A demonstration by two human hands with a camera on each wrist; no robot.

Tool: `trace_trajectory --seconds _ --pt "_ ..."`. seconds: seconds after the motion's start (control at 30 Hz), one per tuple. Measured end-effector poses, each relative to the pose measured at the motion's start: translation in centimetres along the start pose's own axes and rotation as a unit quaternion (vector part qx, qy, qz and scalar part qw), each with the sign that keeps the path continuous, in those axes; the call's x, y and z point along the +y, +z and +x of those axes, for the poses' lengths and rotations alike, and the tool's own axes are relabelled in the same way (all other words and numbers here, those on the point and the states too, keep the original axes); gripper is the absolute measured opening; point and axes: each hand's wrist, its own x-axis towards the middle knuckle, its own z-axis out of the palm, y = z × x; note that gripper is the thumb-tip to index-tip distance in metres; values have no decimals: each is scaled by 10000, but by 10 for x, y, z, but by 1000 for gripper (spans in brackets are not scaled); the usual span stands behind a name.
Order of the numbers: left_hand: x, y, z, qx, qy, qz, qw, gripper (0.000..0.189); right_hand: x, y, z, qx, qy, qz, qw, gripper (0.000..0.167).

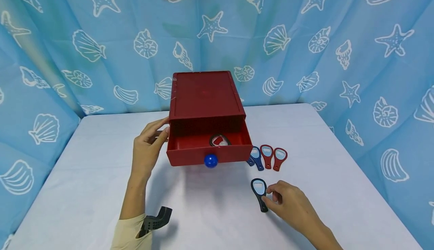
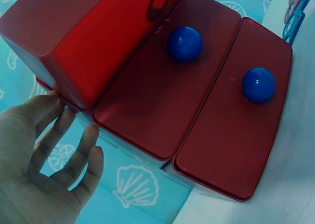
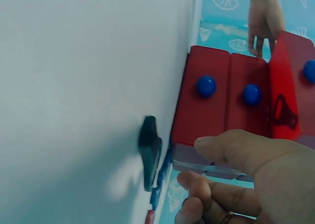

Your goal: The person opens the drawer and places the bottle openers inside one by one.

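Observation:
A red drawer cabinet (image 1: 203,93) stands at the back, its top drawer (image 1: 193,157) pulled out by a blue knob (image 1: 211,161). Inside that drawer lies a bottle opener with a dark rim (image 1: 211,140), partly hidden by the drawer front. My left hand (image 1: 147,141) is at the cabinet's left side, fingers spread and fingertips at its edge. On the front right of the table is a black bottle opener (image 1: 262,203). Close beside it hovers my right hand (image 1: 288,205), thumb and fingers bent with a gap between them; the right wrist view shows the opener (image 3: 149,152) apart from the fingertips.
Right of the cabinet, two red bottle openers (image 1: 279,159) and blue ones (image 1: 257,159) lie in a row, partly behind the drawer. Below the pulled-out drawer, two lower drawers (image 2: 224,130) are closed. A blue shell-patterned curtain (image 1: 210,50) hangs behind the white table (image 1: 91,174).

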Motion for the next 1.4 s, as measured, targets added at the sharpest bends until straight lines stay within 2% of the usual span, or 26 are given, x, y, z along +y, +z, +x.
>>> trace_trajectory --seconds 0.1,0.47,0.63,0.73,1.07,1.4 --pt "1 0 0 -9 -6 -15 10000 37 0 6 -2 -60 173 -29 9998 15" --pt "3 1 0 7 -11 70 10000 37 4 20 -10 -161 394 -199 9989 22" --pt "2 2 0 9 -53 89 9999 37 1 22 -9 -241 681 -530 9960 34" --pt "2 2 -1 12 -69 46 10000 37 -2 22 -8 -269 721 -732 9943 39" --pt "0 1 -1 21 -83 -16 10000 37 3 23 -5 139 592 -407 9973 19" --pt "-2 1 0 -11 -43 -94 9999 37 13 15 -7 301 584 -71 9978 15"
